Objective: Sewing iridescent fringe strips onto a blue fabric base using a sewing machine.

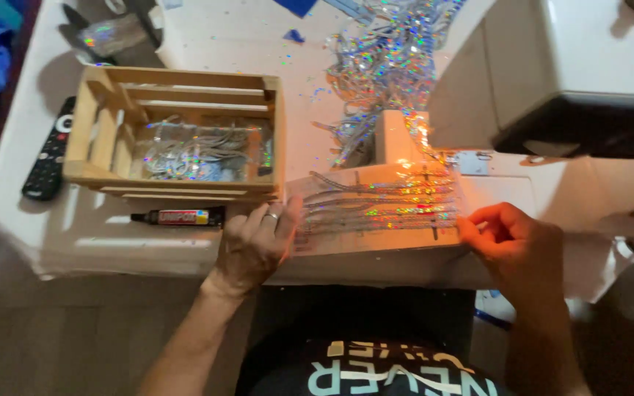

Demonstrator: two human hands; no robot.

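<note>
Sequin strips (383, 205) on card, left hand (254, 246) pressing; right hand (511, 242) pinching ends

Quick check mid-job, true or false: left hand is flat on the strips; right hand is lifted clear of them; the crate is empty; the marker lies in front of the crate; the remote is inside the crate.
1. The left hand rests flat on the glittery strips: true.
2. The right hand is lifted clear: false, it pinches their right ends.
3. The wooden crate is empty: false, it holds silvery strips.
4. The marker lies in front of the crate: true.
5. The remote control is inside the crate: false, it lies left of it.
</note>
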